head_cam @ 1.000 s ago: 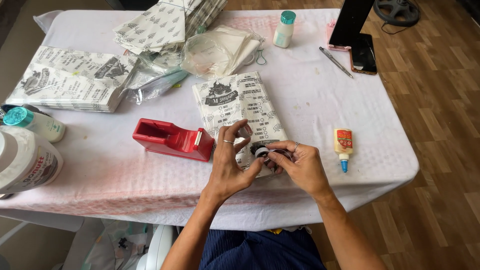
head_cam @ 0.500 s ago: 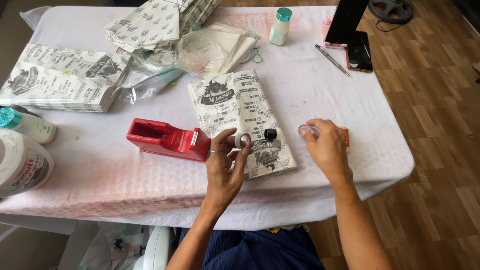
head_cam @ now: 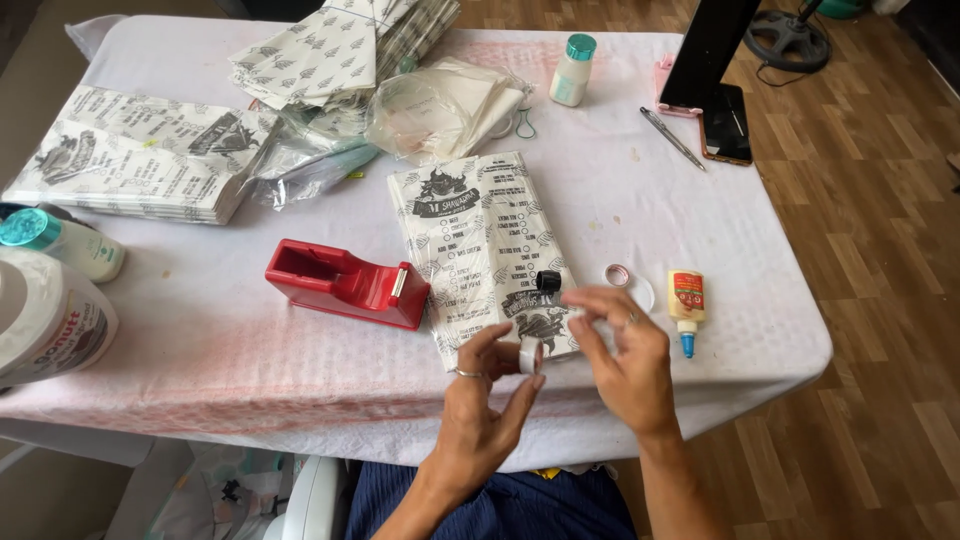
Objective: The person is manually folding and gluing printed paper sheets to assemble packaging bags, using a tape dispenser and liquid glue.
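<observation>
My left hand (head_cam: 485, 405) holds a small white tape roll (head_cam: 528, 355) upright between thumb and fingers, just above the near end of a printed paper bag (head_cam: 480, 240). My right hand (head_cam: 625, 360) is beside it, fingertips curled onto the roll's edge. A small black spool (head_cam: 548, 281) stands on the bag right behind my hands. A red tape dispenser (head_cam: 345, 283) sits left of the bag with no roll in it. To the right lie an empty tape ring (head_cam: 618, 274) and a small glue bottle (head_cam: 686, 300).
Stacks of printed bags (head_cam: 140, 165) lie at the left and back, next to clear plastic bags (head_cam: 420, 110). A white bottle (head_cam: 573, 70), pen (head_cam: 672, 138), phone (head_cam: 726, 125) and black stand are far right. A large white tub (head_cam: 45, 320) is at the left edge.
Both hands were together at the black spool. My right hand then reached right toward the glue bottle and has come back to the roll in my left hand. The ring now lies by the glue.
</observation>
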